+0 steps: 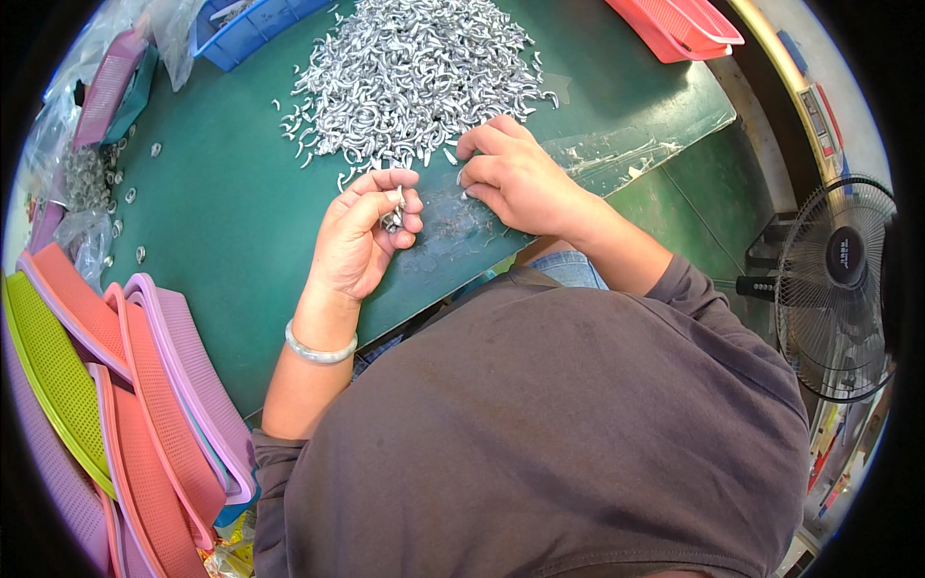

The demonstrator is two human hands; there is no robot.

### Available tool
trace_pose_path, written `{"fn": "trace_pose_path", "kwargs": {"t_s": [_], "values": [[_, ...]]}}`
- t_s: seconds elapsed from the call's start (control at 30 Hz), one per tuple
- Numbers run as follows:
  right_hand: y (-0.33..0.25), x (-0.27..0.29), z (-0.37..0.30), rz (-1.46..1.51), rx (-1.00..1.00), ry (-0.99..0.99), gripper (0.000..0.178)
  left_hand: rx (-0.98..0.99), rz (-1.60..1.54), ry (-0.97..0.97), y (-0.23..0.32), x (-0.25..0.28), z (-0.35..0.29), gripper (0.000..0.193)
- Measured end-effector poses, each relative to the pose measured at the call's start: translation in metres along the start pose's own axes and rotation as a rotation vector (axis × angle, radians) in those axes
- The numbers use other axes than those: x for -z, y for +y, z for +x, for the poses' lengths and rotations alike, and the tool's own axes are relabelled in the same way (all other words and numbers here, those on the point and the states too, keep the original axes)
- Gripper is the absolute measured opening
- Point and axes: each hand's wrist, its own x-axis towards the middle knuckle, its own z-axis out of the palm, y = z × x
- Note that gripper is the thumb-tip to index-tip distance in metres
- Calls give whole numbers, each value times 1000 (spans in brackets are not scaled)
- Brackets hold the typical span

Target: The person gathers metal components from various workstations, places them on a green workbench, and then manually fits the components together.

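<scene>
Mid-frame, we see left hand [358,231] gripping small metal pieces [393,221]; right hand [520,178] curled, grip: can't tell. Metal pile [414,82] sits upper center.

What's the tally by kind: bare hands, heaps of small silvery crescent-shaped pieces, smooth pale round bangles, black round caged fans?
Left hand, right hand: 2
Heap of silvery crescent-shaped pieces: 1
Pale bangle: 1
Black caged fan: 1
Total: 5
</scene>
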Motion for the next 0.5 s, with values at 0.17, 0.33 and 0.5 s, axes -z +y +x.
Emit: {"fn": "trace_pose_path", "kwargs": {"t_s": [0.17,0.33,0.5], "values": [[-1,-8,1,75,15,67,5,23,39,15,-3,0,0,14],[-1,-2,2,18,40,42,9,37,63,17,-3,-1,0,13],[2,-1,-2,-4,68,5,11,42,76,19,-3,-1,0,13]]}}
